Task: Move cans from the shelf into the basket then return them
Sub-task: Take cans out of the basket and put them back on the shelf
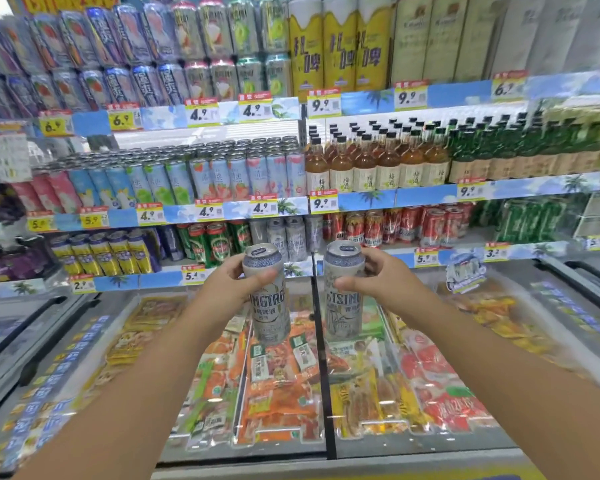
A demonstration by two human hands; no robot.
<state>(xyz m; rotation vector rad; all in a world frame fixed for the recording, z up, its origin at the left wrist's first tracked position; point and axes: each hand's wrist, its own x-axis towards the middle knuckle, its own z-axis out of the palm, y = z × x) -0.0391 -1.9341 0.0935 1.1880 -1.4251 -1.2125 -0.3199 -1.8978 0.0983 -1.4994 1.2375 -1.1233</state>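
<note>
I hold two tall silver-white beer cans upright in front of the lowest shelf. My left hand [231, 284] grips the left can [269, 306] near its top, thumb across its front. My right hand [378, 282] grips the right can [343, 306] the same way. Both cans hang in the air over the glass lid of a chest freezer [284, 448]. Just behind them, a few matching silver cans [286, 237] stand on the bottom shelf [222, 275]. No basket is in view.
Shelves above carry rows of coloured cans, yellow tall cans [340, 46] and brown bottles [378, 164]. Green cans [208, 244] stand left of the silver ones, red cans [413, 226] to their right. The freezers below hold packaged food under sliding glass.
</note>
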